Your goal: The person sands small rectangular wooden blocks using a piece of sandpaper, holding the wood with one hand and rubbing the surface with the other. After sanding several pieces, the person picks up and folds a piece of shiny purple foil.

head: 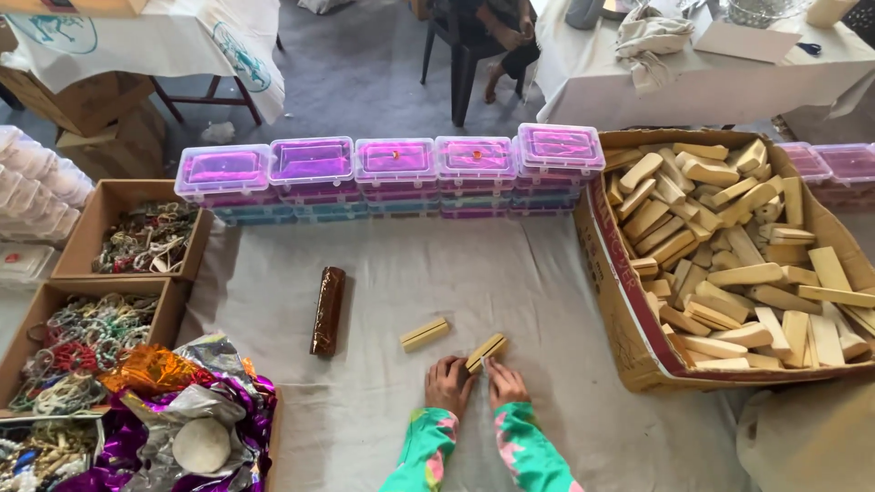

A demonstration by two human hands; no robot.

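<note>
Far left of frame: three open cardboard trays [77, 239] stacked down the edge, filled with tangled coloured bangles [87, 342]. Below them, lower left, crumpled foil [223, 401] in purple and orange, with a pale round disc [201, 445] lying on it.

Left of centre, on the grey cloth [383, 273]: a dark brown roll [328, 310], lying on its side, well apart from the hands.

Upper centre: a row of clear plastic boxes [396, 164] with purple lids, stacked, running across the far edge of the cloth.

Centre: one loose wooden block [425, 334] lies flat on the cloth, near the hands but not touching them.

Lower centre: left hand [447, 384] and right hand [506, 383] sit close together, both sleeves green with pink. Fingers of both close on a second block [486, 352], held tilted just above the cloth; left hand grips its lower end, right hand touches its near side.

Right: large carton [629, 319] heaped with pale wooden blocks [729, 255].

Upper right: white-draped table [638, 91]; a seated person [506, 36] beside it, partly out of view.
</note>
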